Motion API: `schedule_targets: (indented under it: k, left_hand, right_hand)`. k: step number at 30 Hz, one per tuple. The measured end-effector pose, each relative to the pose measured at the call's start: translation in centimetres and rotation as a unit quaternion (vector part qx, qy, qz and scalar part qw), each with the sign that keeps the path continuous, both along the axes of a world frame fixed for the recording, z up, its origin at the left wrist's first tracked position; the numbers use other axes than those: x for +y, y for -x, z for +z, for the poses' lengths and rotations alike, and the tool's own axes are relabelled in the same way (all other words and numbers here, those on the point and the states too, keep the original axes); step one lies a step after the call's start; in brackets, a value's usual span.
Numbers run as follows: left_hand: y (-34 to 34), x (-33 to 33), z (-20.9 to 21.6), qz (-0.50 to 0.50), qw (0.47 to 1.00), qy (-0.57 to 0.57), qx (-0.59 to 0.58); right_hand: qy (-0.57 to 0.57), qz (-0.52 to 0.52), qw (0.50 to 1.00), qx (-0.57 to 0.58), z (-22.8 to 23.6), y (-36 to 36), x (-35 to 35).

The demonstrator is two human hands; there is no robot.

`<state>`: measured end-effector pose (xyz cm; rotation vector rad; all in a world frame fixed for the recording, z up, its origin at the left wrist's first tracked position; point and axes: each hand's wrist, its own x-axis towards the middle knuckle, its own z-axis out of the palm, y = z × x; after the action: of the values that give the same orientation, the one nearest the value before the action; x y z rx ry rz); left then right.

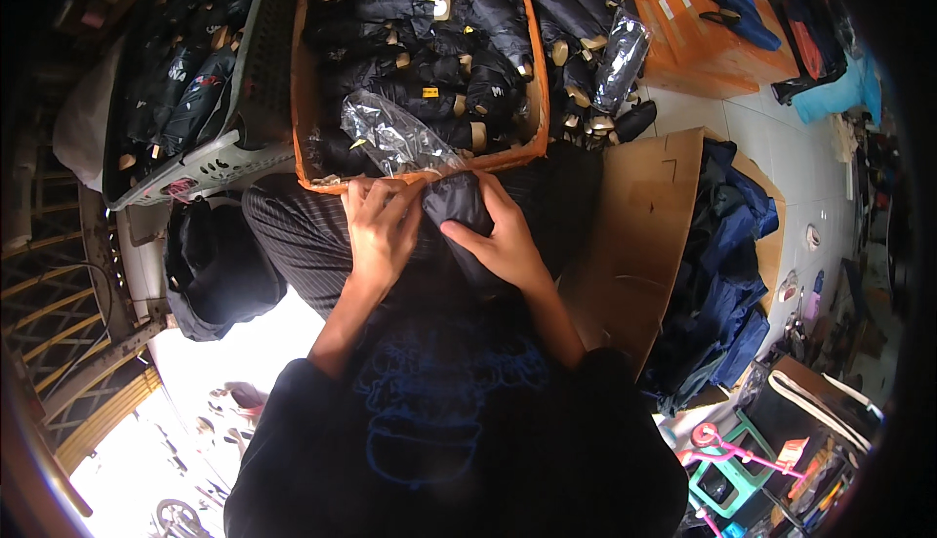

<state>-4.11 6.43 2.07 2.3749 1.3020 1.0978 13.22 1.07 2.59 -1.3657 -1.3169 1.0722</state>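
An orange box [542,99] full of black bundles [493,84] with pale ends sits before the person, a grey crate [210,159] of similar ones to its left, and a cardboard box [630,221] holding navy cloth [720,255] to the right. A clear plastic sleeve [390,133] lies over the orange box's near edge. Just below, the right hand [508,240] has its fingers clamped on a black fabric pouch [457,204]. The left hand [379,221] bends its fingers beside the pouch's top; whether they pinch anything, I cannot tell.
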Motion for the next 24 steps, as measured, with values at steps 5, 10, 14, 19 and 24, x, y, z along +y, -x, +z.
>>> schedule_targets:
  k: [5, 10, 14, 19, 24]
  left_hand:
    - [-0.5, -0.6, 0.1, 0.021, 0.998, 0.025, -0.05]
    - [-1.2, -1.3, 0.1, 0.024, 0.996, 0.044, -0.071]
    - [-1.0, -1.5, -0.6, -0.003, 0.997, 0.025, -0.068]
    - [-0.1, -3.4, -4.4, -0.035, 0.972, 0.167, -0.161]
    - [0.3, -4.8, -5.6, -0.048, 0.951, 0.239, -0.189]
  right_hand:
    - [-0.03, -0.045, 0.989, -0.137, 0.0, 0.9, -0.5]
    - [0.033, -0.055, 0.977, -0.205, 0.0, 2.1, -0.9]
    - [-0.047, -0.041, 0.991, -0.122, -2.2, 2.2, -1.7]
    - [0.031, -0.059, 0.998, -0.008, -5.7, 3.1, -4.9]
    - [0.024, -0.111, 0.993, -0.042, -6.9, 4.1, -6.7]
